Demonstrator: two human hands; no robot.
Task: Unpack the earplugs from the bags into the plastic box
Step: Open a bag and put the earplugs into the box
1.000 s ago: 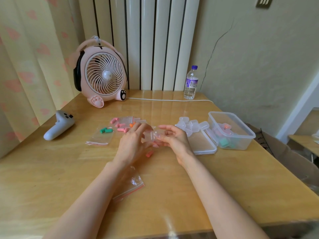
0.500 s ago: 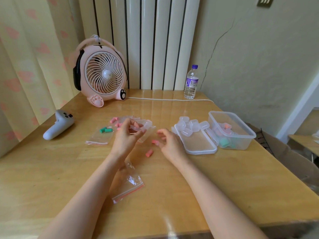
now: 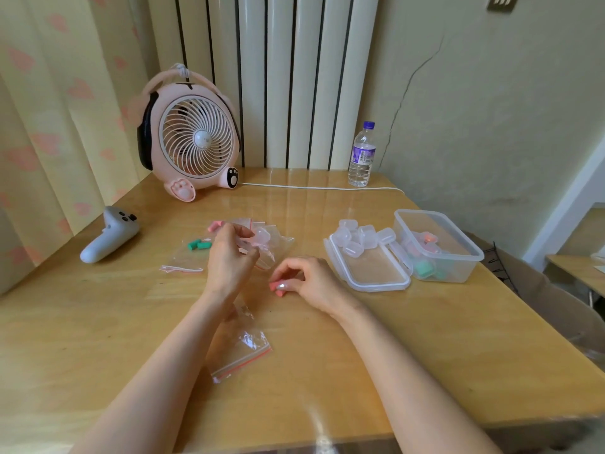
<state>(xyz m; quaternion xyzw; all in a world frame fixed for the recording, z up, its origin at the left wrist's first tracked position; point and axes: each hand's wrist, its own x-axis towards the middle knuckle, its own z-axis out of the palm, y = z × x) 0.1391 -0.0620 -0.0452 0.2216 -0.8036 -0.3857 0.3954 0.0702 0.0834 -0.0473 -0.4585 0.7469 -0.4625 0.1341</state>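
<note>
Pinching pink earplug point(image 3: 277, 289) on desk point(image 3: 360, 355), right hand point(image 3: 309, 280) curled; left hand point(image 3: 229, 257), apart, grips clear bag point(image 3: 278, 245) near green earplugs point(image 3: 198, 245); plastic box point(image 3: 471, 257) sits right.

Clear plastic box point(image 3: 461, 269) holds several earplugs point(image 3: 425, 268); green pair point(image 3: 199, 245) lies within flat bag point(image 3: 178, 258).

Soft warm daylight, fairly even, probably coming through the curtain point(image 3: 49, 126) out past the left hand point(image 3: 229, 260). Glare streaks on the worktop point(image 3: 425, 339) beyond it. Edges bend, corners look mushy.
</note>
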